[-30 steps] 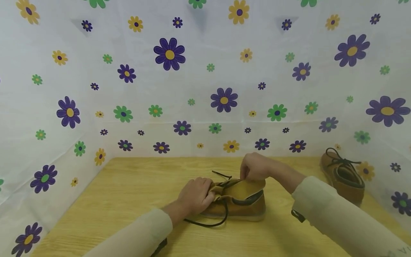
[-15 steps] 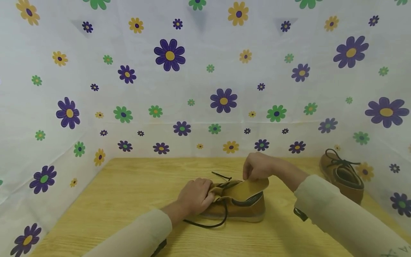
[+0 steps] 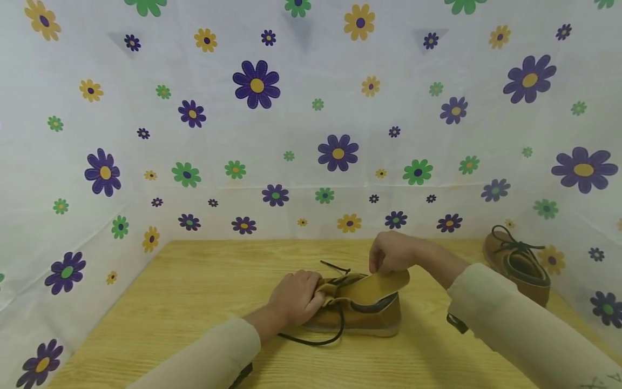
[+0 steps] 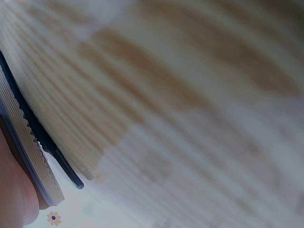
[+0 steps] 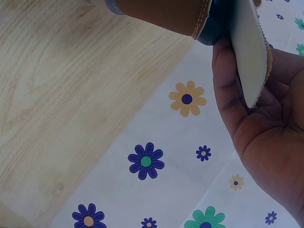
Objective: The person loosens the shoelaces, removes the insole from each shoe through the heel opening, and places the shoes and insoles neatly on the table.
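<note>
A brown shoe [image 3: 359, 323] with a dark lining lies sideways on the wooden table, toe to the left and laces loose. My left hand [image 3: 296, 297] grips its front part from above. In the left wrist view, only a bit of my left fingers [image 4: 18, 194] shows beside the ribbed edge of the sole [image 4: 45, 183] and a dark lace [image 4: 35, 126]. My right hand [image 3: 394, 252] pinches a tan insole [image 3: 376, 289], whose heel end sticks up out of the shoe opening. The right wrist view shows its pale underside between thumb and fingers; the front end is hidden inside the shoe.
A second brown shoe [image 3: 529, 283], its dark laces tied, stands at the right edge of the table [image 3: 204, 286]. White cloth [image 3: 291, 124] printed with flowers rises behind the table and on both sides.
My right hand has moved slightly right, and the insole has slid with it, its heel end now reaching past the back of the shoe. My left hand stays in place on the shoe.
</note>
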`<state>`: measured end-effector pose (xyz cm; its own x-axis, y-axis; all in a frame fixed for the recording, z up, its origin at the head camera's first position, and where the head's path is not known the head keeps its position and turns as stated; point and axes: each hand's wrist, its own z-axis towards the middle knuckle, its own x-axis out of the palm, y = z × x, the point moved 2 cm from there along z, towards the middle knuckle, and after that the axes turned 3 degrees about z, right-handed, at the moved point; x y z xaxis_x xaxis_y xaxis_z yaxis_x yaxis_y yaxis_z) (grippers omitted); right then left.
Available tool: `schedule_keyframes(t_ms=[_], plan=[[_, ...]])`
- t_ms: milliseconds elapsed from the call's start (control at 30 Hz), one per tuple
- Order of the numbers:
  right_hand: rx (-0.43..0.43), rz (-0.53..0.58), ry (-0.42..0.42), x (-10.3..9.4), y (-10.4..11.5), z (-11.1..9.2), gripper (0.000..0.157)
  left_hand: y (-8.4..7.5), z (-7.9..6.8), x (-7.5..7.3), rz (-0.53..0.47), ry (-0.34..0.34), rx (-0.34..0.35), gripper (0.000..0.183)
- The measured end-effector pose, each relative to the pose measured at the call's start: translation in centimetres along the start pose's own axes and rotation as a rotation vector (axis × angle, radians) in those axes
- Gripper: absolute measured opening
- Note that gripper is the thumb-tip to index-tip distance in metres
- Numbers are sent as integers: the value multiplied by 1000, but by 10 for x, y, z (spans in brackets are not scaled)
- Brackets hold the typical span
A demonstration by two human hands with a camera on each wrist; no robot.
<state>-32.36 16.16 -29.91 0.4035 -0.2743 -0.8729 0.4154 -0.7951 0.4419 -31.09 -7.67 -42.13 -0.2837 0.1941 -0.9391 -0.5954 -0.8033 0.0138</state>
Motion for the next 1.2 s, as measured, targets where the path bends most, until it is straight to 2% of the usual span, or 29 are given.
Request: schedule_keyframes(t_ms=[367,633,1200], plan=[[5,-37,17,-6,-6,-4,10,1,0,2,3,-16,2,31],[1,-77,32,-14,-8,-13,11,0,1,1,-7,7,-9,30],[41,-108,28,-27,-16,-24,13,0,1,-1,4,4,-7,33]])
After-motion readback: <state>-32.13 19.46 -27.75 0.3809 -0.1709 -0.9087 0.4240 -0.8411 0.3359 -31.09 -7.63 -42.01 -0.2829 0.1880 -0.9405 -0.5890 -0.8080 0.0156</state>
